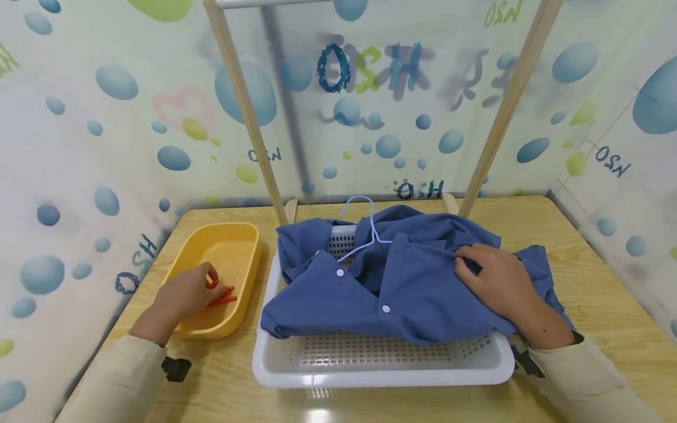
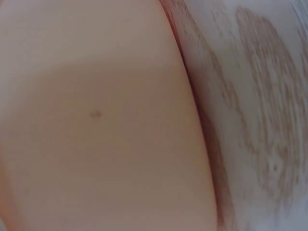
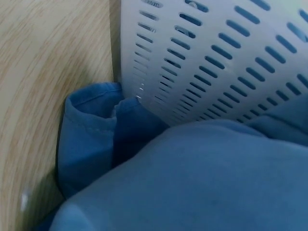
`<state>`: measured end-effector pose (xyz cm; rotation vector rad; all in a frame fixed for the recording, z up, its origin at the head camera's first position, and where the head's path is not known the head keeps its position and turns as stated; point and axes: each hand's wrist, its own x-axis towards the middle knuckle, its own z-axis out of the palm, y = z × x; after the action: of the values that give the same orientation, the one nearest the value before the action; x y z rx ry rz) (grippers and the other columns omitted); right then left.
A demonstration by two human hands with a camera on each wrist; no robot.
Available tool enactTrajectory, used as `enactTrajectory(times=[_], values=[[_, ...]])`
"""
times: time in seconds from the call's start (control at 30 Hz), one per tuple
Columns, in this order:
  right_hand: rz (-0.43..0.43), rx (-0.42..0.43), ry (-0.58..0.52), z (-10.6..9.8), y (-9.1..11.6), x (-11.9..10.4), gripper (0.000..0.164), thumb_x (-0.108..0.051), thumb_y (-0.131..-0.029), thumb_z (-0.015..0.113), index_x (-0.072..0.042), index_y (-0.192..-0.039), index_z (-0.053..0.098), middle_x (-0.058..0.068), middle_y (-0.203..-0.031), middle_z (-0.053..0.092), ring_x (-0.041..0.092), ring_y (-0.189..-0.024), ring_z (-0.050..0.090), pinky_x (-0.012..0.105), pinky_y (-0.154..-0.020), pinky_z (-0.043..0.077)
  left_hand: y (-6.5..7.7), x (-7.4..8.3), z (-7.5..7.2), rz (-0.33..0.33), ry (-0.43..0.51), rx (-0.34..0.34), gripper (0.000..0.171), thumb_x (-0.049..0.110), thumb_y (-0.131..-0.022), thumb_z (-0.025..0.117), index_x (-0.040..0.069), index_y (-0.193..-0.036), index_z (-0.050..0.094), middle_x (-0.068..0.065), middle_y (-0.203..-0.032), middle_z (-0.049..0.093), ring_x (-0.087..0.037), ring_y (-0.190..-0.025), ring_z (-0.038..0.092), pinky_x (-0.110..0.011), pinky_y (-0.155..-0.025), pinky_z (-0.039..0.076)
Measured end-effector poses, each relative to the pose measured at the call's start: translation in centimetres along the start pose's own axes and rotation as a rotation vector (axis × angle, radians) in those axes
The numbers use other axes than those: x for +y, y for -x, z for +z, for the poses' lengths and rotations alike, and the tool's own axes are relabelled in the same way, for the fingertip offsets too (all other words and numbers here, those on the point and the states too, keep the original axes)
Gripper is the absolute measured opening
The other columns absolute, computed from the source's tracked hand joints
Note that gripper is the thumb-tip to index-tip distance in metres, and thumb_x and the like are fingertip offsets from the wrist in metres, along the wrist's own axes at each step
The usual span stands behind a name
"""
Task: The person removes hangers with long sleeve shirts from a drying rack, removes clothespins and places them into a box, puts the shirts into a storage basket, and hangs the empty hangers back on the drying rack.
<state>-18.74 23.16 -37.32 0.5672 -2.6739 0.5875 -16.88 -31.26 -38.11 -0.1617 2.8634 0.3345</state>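
A yellow tray point(image 1: 248, 294) stands at the left with red clothespins point(image 1: 226, 298) inside. My left hand point(image 1: 185, 294) reaches into it, thumb and fingers curled at a red piece that looks like one of these clothespins. A blue button-up shirt point(image 1: 328, 305) lies bunched over a white perforated basket point(image 1: 381, 376). From its collar rises the hook of a pale hanger point(image 1: 373, 223). My right hand point(image 1: 497, 282) grips the shirt's cloth on the right side. In the right wrist view a fold of the shirt point(image 3: 91, 139) hangs outside the basket wall point(image 3: 168, 57).
Behind the basket a wooden-legged rack point(image 1: 245, 106) stands on the wooden table point(image 1: 597, 305), its pale bar at the top edge. A patterned wall covering point(image 1: 312, 135) closes off the back. The left wrist view is mostly filled by blurred skin.
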Motion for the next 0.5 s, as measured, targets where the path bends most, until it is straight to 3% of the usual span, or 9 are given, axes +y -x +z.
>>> enactTrajectory(times=[0.5], values=[[0.009, -0.008, -0.003, -0.01, -0.12, 0.03, 0.021, -0.018, -0.093, 0.063, -0.005, -0.103, 0.075, 0.015, -0.097, 0.073, 0.034, -0.08, 0.069, 0.054, -0.071, 0.054, -0.11, -0.27, 0.22, 0.022, 0.012, 0.014, 0.047, 0.046, -0.091, 0.07, 0.003, -0.105, 0.057, -0.006, -0.072, 0.055, -0.019, -0.062, 0.051, -0.029, -0.057, 0.039]])
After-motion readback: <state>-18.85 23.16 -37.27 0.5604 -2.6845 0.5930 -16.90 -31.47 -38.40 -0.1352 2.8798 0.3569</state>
